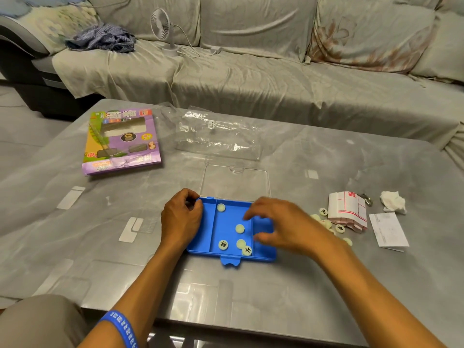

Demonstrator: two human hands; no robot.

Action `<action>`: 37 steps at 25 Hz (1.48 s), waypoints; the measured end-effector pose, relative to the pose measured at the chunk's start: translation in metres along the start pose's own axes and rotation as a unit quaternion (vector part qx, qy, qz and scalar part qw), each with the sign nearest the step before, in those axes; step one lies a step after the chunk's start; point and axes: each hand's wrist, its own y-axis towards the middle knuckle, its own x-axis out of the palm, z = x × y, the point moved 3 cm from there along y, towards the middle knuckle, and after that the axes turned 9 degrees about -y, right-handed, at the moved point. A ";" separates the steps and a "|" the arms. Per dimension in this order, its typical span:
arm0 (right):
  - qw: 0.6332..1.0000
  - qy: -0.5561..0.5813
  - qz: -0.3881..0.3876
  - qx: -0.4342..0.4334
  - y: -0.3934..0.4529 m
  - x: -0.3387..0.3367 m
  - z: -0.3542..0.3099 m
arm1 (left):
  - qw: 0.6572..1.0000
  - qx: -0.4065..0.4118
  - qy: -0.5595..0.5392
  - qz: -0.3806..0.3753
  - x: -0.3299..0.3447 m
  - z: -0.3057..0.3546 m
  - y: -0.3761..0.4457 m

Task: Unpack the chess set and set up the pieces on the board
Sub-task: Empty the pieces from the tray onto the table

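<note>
A blue plastic case (200, 237) lies open on the table in front of me, its clear lid (234, 183) flat behind it. Several round cream chess pieces (239, 228) lie loose in its middle compartment, two showing black characters. My left hand (182, 217) grips the case's far left corner. My right hand (281, 227) hovers over the case's right side, fingers spread and curled downward; I cannot tell if it holds a piece. More pieces (340, 228) lie on the table to the right, beside the folded paper board (347, 210) with red lines.
The purple cardboard package (121, 141) lies at the far left, a clear plastic insert (218, 133) behind the case. A crumpled tissue (393, 202), a white paper slip (388, 229) and a key ring sit at the right. A sofa with a small fan (164, 30) stands beyond the table.
</note>
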 end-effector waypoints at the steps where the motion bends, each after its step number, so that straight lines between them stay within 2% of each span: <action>1: 0.997 -0.020 -0.053 -0.043 0.008 0.010 -0.016 | 1.000 0.001 0.000 -0.002 0.000 0.000 -0.001; 2: 0.992 -0.051 -0.091 -0.065 0.015 0.019 -0.026 | 1.000 0.002 0.000 -0.004 0.000 0.000 -0.001; 4: 0.989 -0.084 -0.102 -0.064 0.026 0.029 -0.029 | 1.000 0.005 0.000 -0.005 0.000 0.000 -0.001; 16: 0.997 -0.081 -0.003 -0.002 0.034 0.041 -0.029 | 1.000 0.008 0.002 -0.003 -0.001 0.000 -0.002; 18: 0.998 -0.056 0.009 0.005 0.035 0.041 -0.032 | 1.000 0.009 0.002 -0.002 -0.001 0.000 -0.001; 20: 0.999 0.015 0.034 0.027 0.035 0.032 -0.031 | 1.000 0.009 0.000 -0.002 -0.002 -0.001 -0.001; 22: 0.989 0.084 0.100 0.075 0.028 0.011 -0.015 | 1.000 0.009 0.001 -0.002 -0.001 0.000 0.000; 24: 0.969 0.089 0.171 0.151 0.007 -0.009 0.022 | 1.000 0.008 0.003 -0.004 0.000 0.000 0.000; 25: 0.960 0.078 0.180 0.202 -0.008 -0.014 0.044 | 1.000 0.009 0.004 -0.004 0.000 0.001 0.001; 28: 0.934 0.015 0.123 0.335 -0.049 -0.009 0.099 | 1.000 0.010 0.007 0.001 -0.001 -0.001 0.002; 30: 0.927 -0.021 0.066 0.368 -0.057 0.003 0.106 | 1.000 0.010 0.005 -0.001 0.000 -0.002 0.000; 32: 0.936 -0.022 0.107 0.333 -0.046 0.005 0.083 | 1.000 0.010 0.002 0.000 0.000 -0.001 -0.001; 34: 0.968 0.003 0.156 0.198 -0.026 0.008 0.038 | 1.000 0.010 0.003 0.002 -0.001 -0.001 0.000; 36: 0.991 -0.021 0.109 0.079 -0.005 0.024 -0.014 | 1.000 0.007 0.004 0.000 0.000 -0.001 -0.001; 37: 0.993 -0.070 0.075 0.057 0.004 0.035 -0.032 | 1.000 0.006 0.004 -0.001 0.000 -0.001 -0.001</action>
